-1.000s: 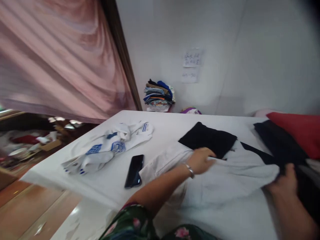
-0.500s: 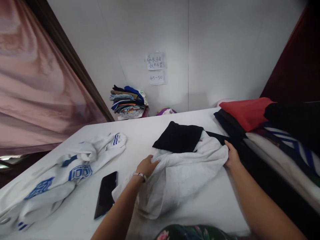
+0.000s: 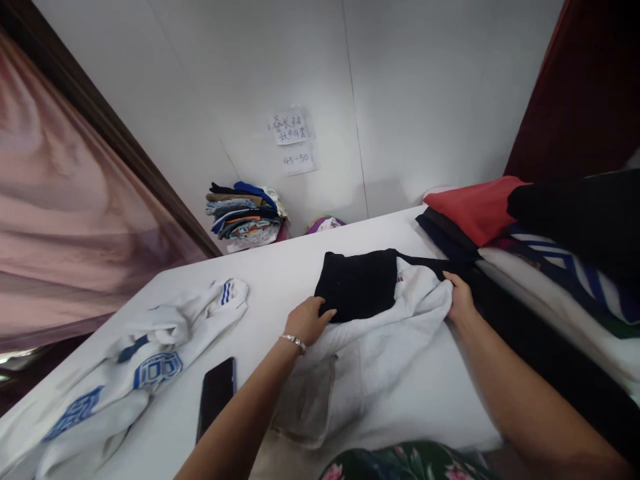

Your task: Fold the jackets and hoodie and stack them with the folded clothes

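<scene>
A light grey and white garment (image 3: 380, 357) lies in front of me on the white table, its near end hanging toward my body. A black section (image 3: 359, 285) sits flat across its far end; whether this is a hood or another part I cannot tell. My left hand (image 3: 311, 320), with a bracelet at the wrist, is closed on the garment's left edge at the black section's near corner. At the opposite edge my right hand (image 3: 459, 297) grips the light cloth, its thumb on top. Small dark print shows inside the collar area.
To the left lies a crumpled white garment with blue print (image 3: 157, 370), beside a black phone (image 3: 217, 393). Piled clothes (image 3: 480, 210) fill the table's right side. Folded clothes (image 3: 245, 213) are stacked beyond the far edge. Paper notes (image 3: 294, 127) hang on the wall.
My left hand has shifted up and right to the black section's edge. That section now lies straighter and wider. The view has tilted slightly; my right hand keeps its hold.
</scene>
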`<state>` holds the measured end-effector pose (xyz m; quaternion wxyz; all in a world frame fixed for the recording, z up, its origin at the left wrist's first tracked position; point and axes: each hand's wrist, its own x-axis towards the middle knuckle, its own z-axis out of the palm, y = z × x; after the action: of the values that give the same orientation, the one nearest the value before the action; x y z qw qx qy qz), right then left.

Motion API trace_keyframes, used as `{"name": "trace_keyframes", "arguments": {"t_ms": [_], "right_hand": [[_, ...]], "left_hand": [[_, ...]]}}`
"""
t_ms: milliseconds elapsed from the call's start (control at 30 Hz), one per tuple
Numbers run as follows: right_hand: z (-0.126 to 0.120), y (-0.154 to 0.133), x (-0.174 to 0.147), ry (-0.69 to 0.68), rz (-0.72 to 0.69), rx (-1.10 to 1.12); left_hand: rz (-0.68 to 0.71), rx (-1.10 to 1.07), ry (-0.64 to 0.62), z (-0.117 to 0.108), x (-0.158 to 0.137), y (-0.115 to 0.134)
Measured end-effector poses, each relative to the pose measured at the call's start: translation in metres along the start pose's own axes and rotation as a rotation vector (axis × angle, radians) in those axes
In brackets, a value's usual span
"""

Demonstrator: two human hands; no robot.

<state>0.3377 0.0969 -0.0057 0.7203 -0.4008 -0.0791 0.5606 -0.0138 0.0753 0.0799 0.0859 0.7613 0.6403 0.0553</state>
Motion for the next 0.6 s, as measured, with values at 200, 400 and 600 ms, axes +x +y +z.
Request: {"name": "trace_keyframes", "arguments": {"t_ms": [200, 400, 600], "right_hand": [[0.005, -0.003, -0.004, 0.078, 0.073, 0.040], [0.007, -0.002, -0.002, 0.040, 0.111, 0.057], [0.005, -0.001, 0.001, 0.007, 0.117, 0.065]], "left_hand": [[0.113, 0.089, -0.153, 0.020, 0.039, 0.053], [0.097, 0.118, -0.171, 0.032, 0.053, 0.058], [0.024, 0.022, -0.160, 0.033, 0.068, 0.041]]}}
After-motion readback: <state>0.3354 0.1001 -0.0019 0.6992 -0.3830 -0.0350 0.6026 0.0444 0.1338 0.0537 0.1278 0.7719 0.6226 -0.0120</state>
